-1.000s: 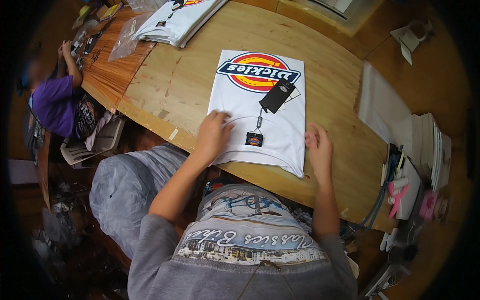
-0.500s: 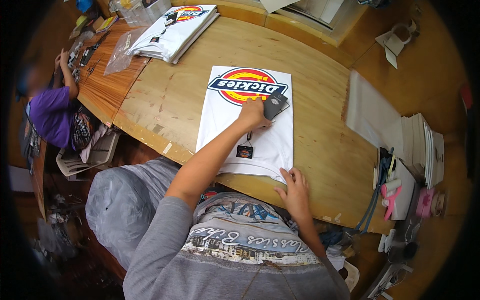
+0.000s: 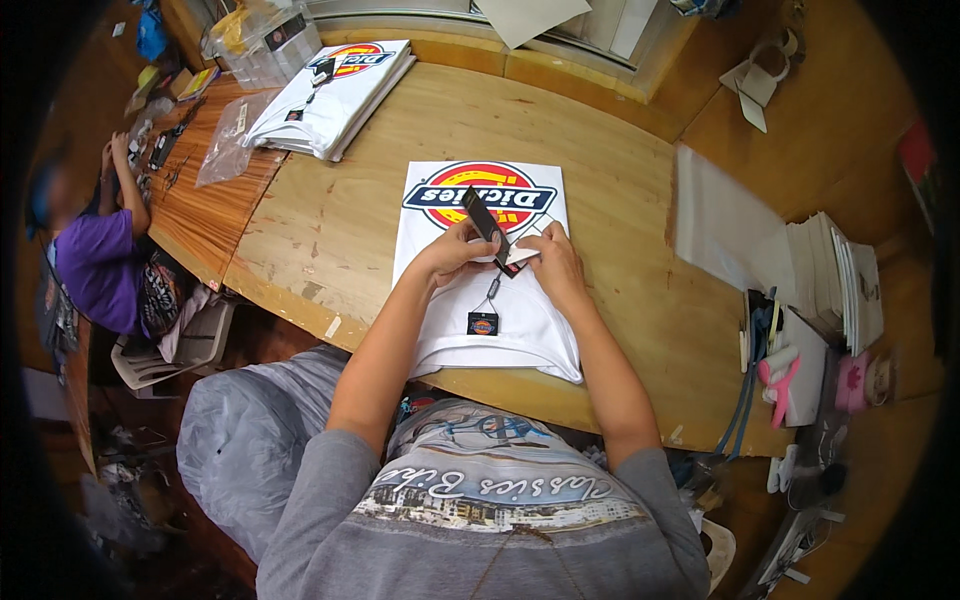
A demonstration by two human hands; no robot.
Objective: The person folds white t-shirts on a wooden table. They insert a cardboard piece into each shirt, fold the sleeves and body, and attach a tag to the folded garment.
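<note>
A folded white T-shirt (image 3: pixel 440 345) with a red, yellow and blue printed logo lies on the wooden table in front of me. Above its chest, my left hand (image 3: pixel 455 252) pinches a black hang tag (image 3: pixel 487 222), which is tilted up. My right hand (image 3: pixel 553 262) has its fingers closed on a small white tag (image 3: pixel 522 254) right beside the black one. A dark cord runs from the tags down to the collar, where a square black neck label (image 3: pixel 482 323) shows.
A stack of folded white T-shirts (image 3: pixel 335 110) stands at the far left beside a clear plastic bag (image 3: pixel 235 135). Plastic sheets (image 3: pixel 730 225), a pink-handled tool (image 3: pixel 780 385) and card stacks (image 3: pixel 835 270) are at right. A person in purple (image 3: pixel 105 250) sits at left; a grey bag (image 3: pixel 255 440) stands below.
My right hand has moved up from the shirt's near edge to the tags. The left hand has shifted left and turned the black tag; the hang tags are now spread between both hands.
</note>
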